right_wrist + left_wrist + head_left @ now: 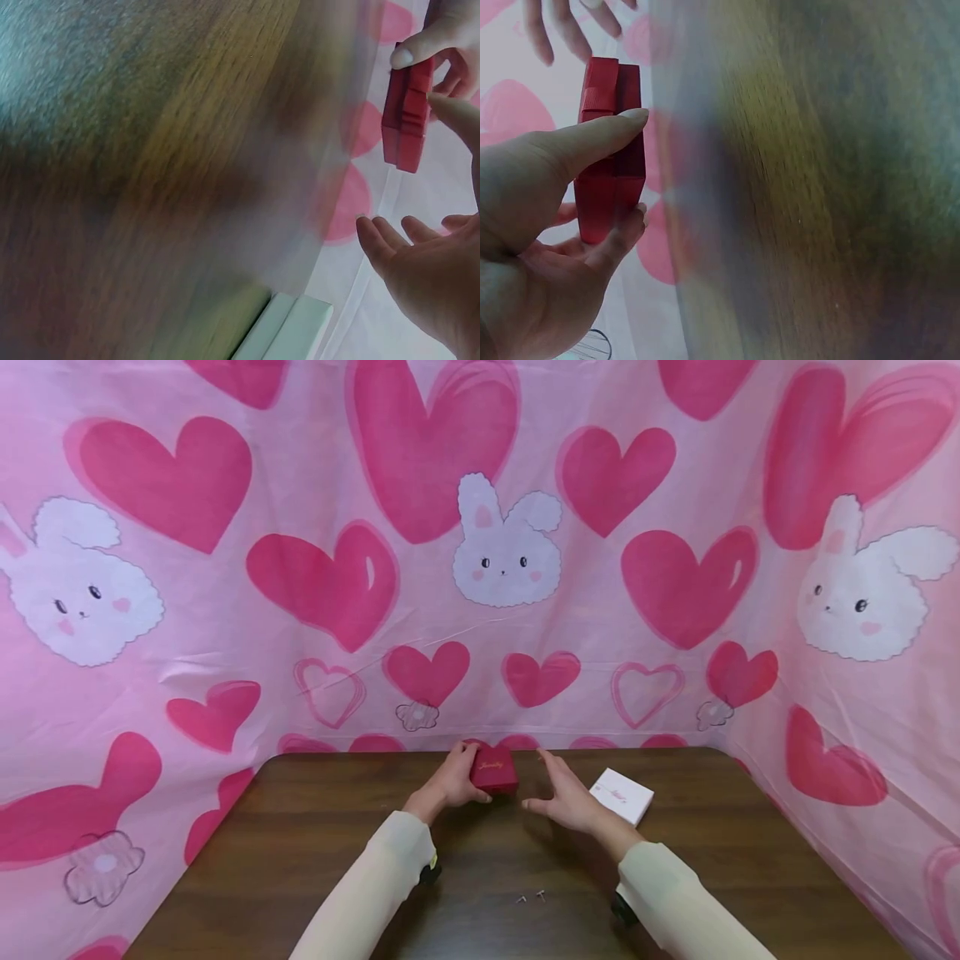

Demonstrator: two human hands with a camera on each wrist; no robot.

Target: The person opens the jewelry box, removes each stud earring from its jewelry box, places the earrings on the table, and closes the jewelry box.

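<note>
My left hand point(453, 777) grips a small red gift box point(495, 767) by its left side, thumb on the near face and fingers behind. Gold script and a bow decorate the box, and the left wrist view shows its ribbon-like band on the red box point(600, 150) beside the thumb. To the right of it, my right hand point(564, 795) is held with fingers spread and thumb apart, nothing between them. In the right wrist view the right hand point(427, 262) is just below the box, its palm facing it.
A white box point(622, 796) with pink lettering lies on the brown wooden table point(315, 860), right beside my right hand. Two small metallic pieces, one an earring-like stud point(540, 894), lie nearer the front. A pink heart-and-rabbit cloth point(510, 635) hangs behind the table.
</note>
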